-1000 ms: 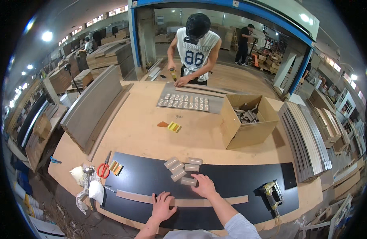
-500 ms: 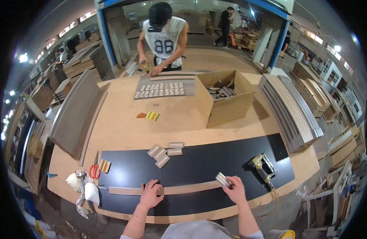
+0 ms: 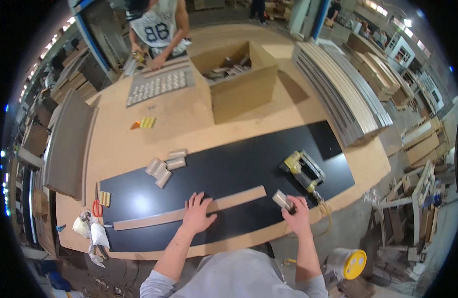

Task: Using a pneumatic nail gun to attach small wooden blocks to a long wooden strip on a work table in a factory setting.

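A long, thin light-brown wood strip (image 3: 239, 197) lies across the black panel (image 3: 229, 171). My left hand (image 3: 197, 214) rests flat on the strip near its middle, fingers spread. In my right hand (image 3: 297, 216) is a small light-coloured wood block (image 3: 282, 199), pinched between thumb and fingers. The block is just off the strip's right end, with a gap between them. Several similar blocks (image 3: 162, 169) lie loose at the panel's far edge. A yellow and black nail gun (image 3: 303, 170) with a hose lies on the panel, beyond my right hand.
A cardboard box (image 3: 244, 94) of dark pieces stands on the far side. Stacked boards (image 3: 343, 94) rise at the right, more panels (image 3: 70, 144) at the left. Red-handled scissors (image 3: 96, 207) and a white bag (image 3: 98, 234) lie at left. A co-worker (image 3: 159, 30) works opposite.
My right hand has drawn the block away from the strip's right end, toward me. My left hand stays on the strip. The whole view has swung right and downward.
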The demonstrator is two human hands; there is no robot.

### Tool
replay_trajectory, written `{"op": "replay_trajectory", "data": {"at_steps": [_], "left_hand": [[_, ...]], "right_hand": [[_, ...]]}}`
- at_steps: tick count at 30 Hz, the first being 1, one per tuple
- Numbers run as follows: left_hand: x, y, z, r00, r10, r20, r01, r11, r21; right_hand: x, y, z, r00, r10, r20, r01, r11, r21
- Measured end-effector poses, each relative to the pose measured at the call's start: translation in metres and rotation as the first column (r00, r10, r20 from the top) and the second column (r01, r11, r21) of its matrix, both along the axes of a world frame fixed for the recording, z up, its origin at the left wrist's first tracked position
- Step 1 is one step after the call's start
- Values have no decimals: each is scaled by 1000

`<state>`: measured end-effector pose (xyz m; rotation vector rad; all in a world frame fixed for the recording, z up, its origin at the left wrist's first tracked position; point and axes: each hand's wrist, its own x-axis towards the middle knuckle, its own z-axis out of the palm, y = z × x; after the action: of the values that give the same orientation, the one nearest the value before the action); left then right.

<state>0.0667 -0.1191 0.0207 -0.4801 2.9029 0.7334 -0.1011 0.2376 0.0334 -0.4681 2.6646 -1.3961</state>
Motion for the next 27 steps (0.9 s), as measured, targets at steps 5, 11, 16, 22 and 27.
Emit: {"op": "replay_trajectory", "data": {"at_steps": [5,11,16,22,27], "left_hand": [[-62,49,14,997,-4,77,6,999,-31],[-82,71,3,995,-89,-35,86,994,-73],[-85,64,35,997,25,71,-37,986,166],[-95,72,68,989,-73,132,32,956,292],[-111,73,75,980,-86,179,16,934,357]], "right_hand": [[-32,10,-1,999,39,25,-40,998,42],[-42,25,-6,996,78,32,-79,996,37],[-52,21,-22,974,189,-123,-156,958,239],[-55,3,-10,903,427,-44,-403,879,255],[-60,-11,-8,873,487,4,-467,836,287]]}}
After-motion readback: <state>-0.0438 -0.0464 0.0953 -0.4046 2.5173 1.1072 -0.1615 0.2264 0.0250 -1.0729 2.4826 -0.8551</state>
